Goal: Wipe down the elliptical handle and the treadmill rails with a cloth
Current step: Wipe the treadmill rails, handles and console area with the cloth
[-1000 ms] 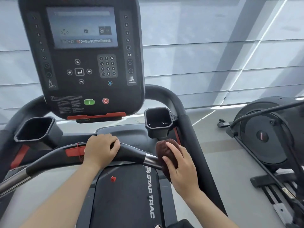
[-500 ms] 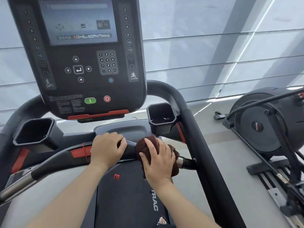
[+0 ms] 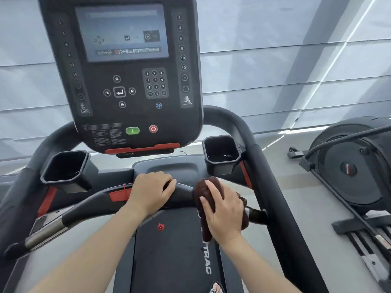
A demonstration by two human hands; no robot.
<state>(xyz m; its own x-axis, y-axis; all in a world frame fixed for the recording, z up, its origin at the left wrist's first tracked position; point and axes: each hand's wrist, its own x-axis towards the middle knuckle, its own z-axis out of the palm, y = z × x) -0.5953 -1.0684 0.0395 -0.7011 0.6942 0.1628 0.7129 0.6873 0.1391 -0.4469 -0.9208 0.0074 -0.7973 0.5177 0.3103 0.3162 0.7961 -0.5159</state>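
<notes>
My right hand (image 3: 224, 210) clamps cloth (image 3: 204, 193) around crossbar (image 3: 88, 208); left hand (image 3: 151, 192) grips bar beside it. Bar axis left-right; unwiped metal end (image 3: 257, 214) just right, right hand nearer.

The right hand (image 3: 225, 210) is sliding the brown cloth (image 3: 206, 193) leftward along the crossbar (image 3: 182, 192), off the metal end where it sat a second ago and onto the black part, closer to the left hand (image 3: 151, 192).

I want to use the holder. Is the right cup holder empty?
Nearly empty: the right cup holder shows only a dark inside and small pale specks.
</notes>
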